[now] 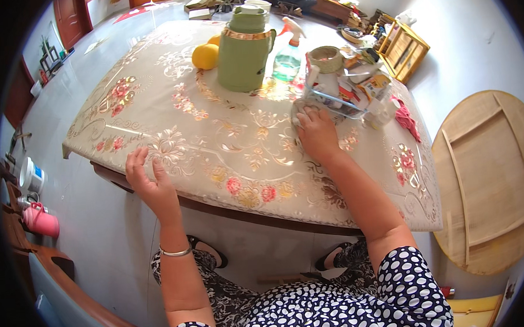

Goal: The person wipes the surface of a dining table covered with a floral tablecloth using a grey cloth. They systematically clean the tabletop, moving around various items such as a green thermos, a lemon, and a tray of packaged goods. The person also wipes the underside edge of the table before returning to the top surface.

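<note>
My right hand presses down on a crumpled greyish cloth on the table, its fingers curled over it; most of the cloth is hidden under the hand. Just beyond it stands a clear plastic basket packed with small boxes and bottles. My left hand hovers by the table's near left edge, fingers apart and holding nothing. Under both hands is a beige, flower-patterned tablecloth.
A green thermos jug stands towards the far side, beside yellow fruit. Right of it are a spray bottle and a roll of tape. A pink cloth lies at the right edge. A round wooden board leans beyond.
</note>
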`<control>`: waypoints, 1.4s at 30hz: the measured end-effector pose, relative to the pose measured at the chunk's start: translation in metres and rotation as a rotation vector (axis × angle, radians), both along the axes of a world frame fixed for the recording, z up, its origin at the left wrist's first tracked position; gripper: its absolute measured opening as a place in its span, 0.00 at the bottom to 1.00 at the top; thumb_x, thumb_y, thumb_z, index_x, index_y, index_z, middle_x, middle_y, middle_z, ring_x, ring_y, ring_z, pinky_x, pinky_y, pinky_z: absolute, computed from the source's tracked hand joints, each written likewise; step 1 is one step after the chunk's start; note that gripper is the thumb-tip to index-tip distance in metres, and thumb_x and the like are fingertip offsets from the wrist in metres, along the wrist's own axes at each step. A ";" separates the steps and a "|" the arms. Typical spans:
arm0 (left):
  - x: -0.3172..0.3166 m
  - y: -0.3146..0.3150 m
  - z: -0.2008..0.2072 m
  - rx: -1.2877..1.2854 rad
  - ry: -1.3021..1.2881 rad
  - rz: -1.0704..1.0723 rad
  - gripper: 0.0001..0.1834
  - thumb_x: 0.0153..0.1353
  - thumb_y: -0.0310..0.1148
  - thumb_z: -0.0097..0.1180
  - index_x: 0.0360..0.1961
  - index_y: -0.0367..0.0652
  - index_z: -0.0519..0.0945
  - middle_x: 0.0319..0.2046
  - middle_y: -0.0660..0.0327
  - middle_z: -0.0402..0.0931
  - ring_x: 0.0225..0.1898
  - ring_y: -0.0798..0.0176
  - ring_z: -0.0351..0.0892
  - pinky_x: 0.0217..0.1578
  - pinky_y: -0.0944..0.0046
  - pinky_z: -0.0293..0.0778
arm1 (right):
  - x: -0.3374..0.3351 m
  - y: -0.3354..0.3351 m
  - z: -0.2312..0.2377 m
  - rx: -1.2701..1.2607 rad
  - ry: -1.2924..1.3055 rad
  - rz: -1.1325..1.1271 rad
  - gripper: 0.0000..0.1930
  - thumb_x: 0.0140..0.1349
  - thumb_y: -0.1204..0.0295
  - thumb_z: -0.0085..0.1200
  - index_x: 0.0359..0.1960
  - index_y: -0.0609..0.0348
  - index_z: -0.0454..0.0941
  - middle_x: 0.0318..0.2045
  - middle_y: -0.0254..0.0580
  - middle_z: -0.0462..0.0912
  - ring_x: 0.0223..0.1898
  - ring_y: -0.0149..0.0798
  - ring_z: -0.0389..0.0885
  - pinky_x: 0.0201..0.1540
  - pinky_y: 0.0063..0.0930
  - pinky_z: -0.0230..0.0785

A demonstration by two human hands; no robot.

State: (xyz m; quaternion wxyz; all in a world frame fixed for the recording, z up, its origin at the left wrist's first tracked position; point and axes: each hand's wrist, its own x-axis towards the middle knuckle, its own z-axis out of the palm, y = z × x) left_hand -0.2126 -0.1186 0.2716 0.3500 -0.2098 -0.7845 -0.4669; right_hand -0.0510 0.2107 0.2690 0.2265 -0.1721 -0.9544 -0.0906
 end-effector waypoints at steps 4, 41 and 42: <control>0.001 -0.004 0.008 0.042 -0.038 -0.058 0.14 0.63 0.27 0.52 0.50 0.39 0.75 0.53 0.56 0.71 0.60 0.51 0.64 0.61 0.52 0.59 | -0.052 0.001 -0.003 0.103 0.005 0.041 0.16 0.59 0.66 0.50 0.49 0.53 0.76 0.56 0.43 0.74 0.53 0.50 0.69 0.55 0.42 0.64; -0.033 -0.062 -0.032 0.364 -0.309 -0.010 0.12 0.62 0.31 0.56 0.46 0.39 0.78 0.44 0.59 0.76 0.46 0.60 0.73 0.49 0.62 0.68 | 0.403 -0.003 -0.018 -0.145 0.092 -0.435 0.25 0.67 0.53 0.45 0.60 0.53 0.69 0.66 0.48 0.61 0.63 0.54 0.60 0.67 0.43 0.48; -0.034 -0.066 -0.033 0.489 -0.377 -0.058 0.12 0.64 0.31 0.55 0.47 0.38 0.78 0.44 0.61 0.76 0.45 0.67 0.72 0.48 0.66 0.68 | 0.382 -0.014 -0.009 -0.172 0.057 -0.381 0.24 0.67 0.54 0.46 0.59 0.54 0.70 0.66 0.48 0.61 0.63 0.53 0.60 0.66 0.43 0.49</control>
